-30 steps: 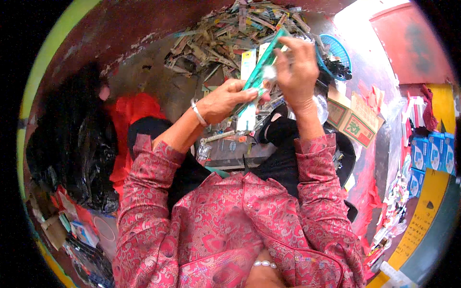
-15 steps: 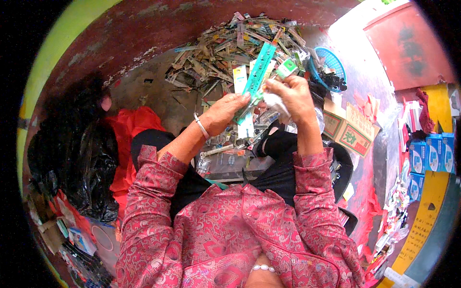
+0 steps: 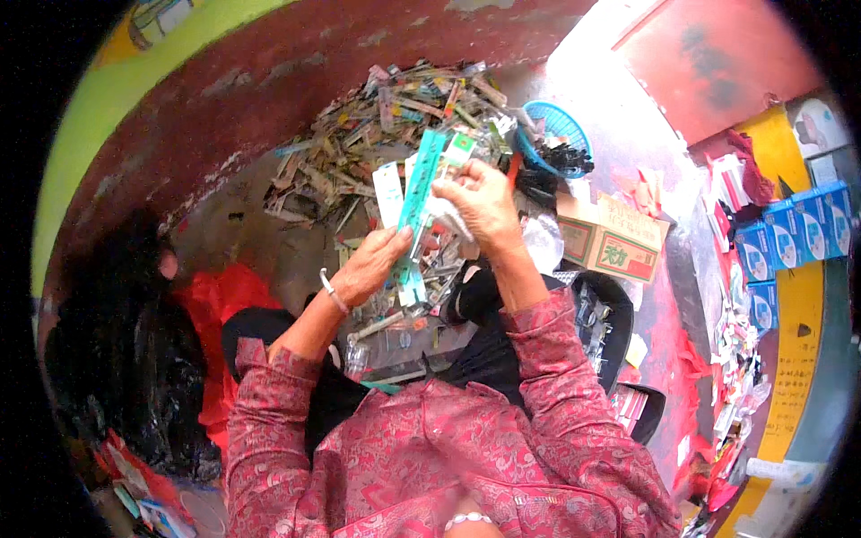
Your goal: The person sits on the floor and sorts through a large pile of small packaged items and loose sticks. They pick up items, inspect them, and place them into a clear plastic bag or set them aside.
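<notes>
My left hand [image 3: 368, 264] is closed on the lower part of a long, flat teal strip [image 3: 421, 179], held upright and tilted a little to the right, with small dark marks along it. My right hand [image 3: 484, 206] is closed just right of the strip, its thumb and fingers pinched. A white, crumpled piece [image 3: 453, 218] sticks out below those fingers; what else they pinch is hidden. Above the right fingers shows a small green and white card [image 3: 460, 146] in clear plastic. A white and yellow card [image 3: 388, 193] stands left of the strip.
Beyond my hands lies a big heap of flat used strips [image 3: 359, 134]. A blue basket [image 3: 560, 121] holding black scraps and a cardboard box [image 3: 619, 238] are on the right. Blue boxes [image 3: 798, 235] stand farther right. Black plastic [image 3: 126, 359] and red cloth [image 3: 224, 305] lie left.
The whole view has swung, so the surroundings sit farther left and lower. My hands stay together at the teal strip, which stands more upright; the right fingers are closer to its edge.
</notes>
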`<state>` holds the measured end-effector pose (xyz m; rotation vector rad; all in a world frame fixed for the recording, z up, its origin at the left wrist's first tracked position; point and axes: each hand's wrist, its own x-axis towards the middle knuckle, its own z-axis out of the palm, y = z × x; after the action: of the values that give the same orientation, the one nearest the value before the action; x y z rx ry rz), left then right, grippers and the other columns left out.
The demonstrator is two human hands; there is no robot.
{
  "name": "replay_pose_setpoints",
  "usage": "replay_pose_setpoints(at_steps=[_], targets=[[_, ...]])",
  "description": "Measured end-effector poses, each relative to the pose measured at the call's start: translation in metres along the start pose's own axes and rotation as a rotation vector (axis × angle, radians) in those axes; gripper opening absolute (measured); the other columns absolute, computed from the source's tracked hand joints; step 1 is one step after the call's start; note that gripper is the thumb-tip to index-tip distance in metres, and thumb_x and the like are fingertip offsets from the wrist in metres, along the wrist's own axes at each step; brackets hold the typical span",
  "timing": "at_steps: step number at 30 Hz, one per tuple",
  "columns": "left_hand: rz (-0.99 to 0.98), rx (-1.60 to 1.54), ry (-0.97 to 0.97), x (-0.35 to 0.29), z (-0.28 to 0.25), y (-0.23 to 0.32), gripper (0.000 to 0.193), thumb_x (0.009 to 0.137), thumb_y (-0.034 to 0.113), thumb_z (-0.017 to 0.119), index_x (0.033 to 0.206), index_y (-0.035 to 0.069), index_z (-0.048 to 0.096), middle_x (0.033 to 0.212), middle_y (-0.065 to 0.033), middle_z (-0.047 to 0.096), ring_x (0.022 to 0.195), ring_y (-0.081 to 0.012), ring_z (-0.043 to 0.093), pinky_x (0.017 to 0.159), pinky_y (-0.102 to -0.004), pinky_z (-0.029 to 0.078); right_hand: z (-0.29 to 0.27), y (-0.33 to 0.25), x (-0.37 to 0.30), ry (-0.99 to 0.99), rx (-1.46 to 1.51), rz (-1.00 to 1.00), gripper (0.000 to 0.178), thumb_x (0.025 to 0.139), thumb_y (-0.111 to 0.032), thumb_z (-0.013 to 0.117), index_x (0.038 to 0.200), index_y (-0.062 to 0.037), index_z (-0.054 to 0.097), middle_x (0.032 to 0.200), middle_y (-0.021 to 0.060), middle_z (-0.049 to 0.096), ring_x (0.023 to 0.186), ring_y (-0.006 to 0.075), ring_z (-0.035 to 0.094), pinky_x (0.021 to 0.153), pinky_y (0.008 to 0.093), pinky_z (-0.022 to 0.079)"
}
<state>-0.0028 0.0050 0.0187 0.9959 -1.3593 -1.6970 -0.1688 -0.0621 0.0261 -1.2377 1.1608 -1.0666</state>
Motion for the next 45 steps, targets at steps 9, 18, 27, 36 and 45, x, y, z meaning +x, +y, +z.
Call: replay_pose_setpoints(at_steps=[9, 18, 27, 36, 45], targets=[[-0.083, 0.142, -0.117, 0.000, -0.011, -0.018, 0.034, 0.088, 0.030, 0.038, 0.090, 0.002, 0.057, 0.076, 0.0000, 0.053, 0.072, -0.0096, 0.046, 0.067, -0.0253, 0.039, -0.002, -0.029, -0.008, -0.240, -0.035, 0.196, 0.026, 0.069, -0.010, 0.063, 0.092, 0.0016, 0.058, 0.081, 0.0057, 0.060, 0.069, 0.0114, 0.055, 0.064, 0.0250, 0.044], [-0.046, 0.158, -0.105, -0.002, -0.016, -0.021, 0.034, 0.088, 0.030, 0.041, 0.089, 0.001, 0.058, 0.074, 0.0000, 0.053, 0.070, -0.0097, 0.045, 0.065, -0.0267, 0.039, 0.000, -0.025, -0.010, -0.316, 0.107, 0.156, 0.026, 0.071, -0.010, 0.062, 0.095, -0.0002, 0.058, 0.083, 0.0053, 0.060, 0.071, 0.0111, 0.056, 0.066, 0.0246, 0.044], [-0.083, 0.100, -0.091, 0.000, -0.014, -0.005, 0.035, 0.088, 0.029, 0.040, 0.088, 0.000, 0.059, 0.072, 0.0015, 0.052, 0.066, -0.0076, 0.045, 0.061, -0.0230, 0.038, 0.008, -0.024, -0.008, -0.160, 0.086, 0.041, 0.023, 0.071, -0.013, 0.064, 0.089, 0.0004, 0.059, 0.081, 0.0082, 0.060, 0.068, 0.0129, 0.057, 0.063, 0.0249, 0.046], [-0.105, -0.081, -0.064, -0.002, -0.026, -0.005, 0.034, 0.085, 0.030, 0.043, 0.092, 0.002, 0.060, 0.078, -0.0007, 0.058, 0.065, -0.0075, 0.050, 0.060, -0.0233, 0.042, 0.001, -0.026, 0.001, -0.112, 0.099, 0.086, 0.013, 0.071, -0.009, 0.062, 0.080, -0.0002, 0.062, 0.073, 0.0071, 0.061, 0.059, 0.0121, 0.056, 0.054, 0.0249, 0.045], [-0.206, -0.307, -0.012, -0.003, -0.025, -0.016, 0.028, 0.083, 0.028, 0.049, 0.083, 0.002, 0.060, 0.069, -0.0013, 0.056, 0.058, -0.0079, 0.053, 0.051, -0.0193, 0.044, -0.015, -0.017, 0.006, 0.149, 0.248, 0.186, 0.012, 0.076, -0.012, 0.058, 0.071, -0.0017, 0.055, 0.062, 0.0055, 0.055, 0.042, 0.0142, 0.050, 0.037, 0.0251, 0.041]])
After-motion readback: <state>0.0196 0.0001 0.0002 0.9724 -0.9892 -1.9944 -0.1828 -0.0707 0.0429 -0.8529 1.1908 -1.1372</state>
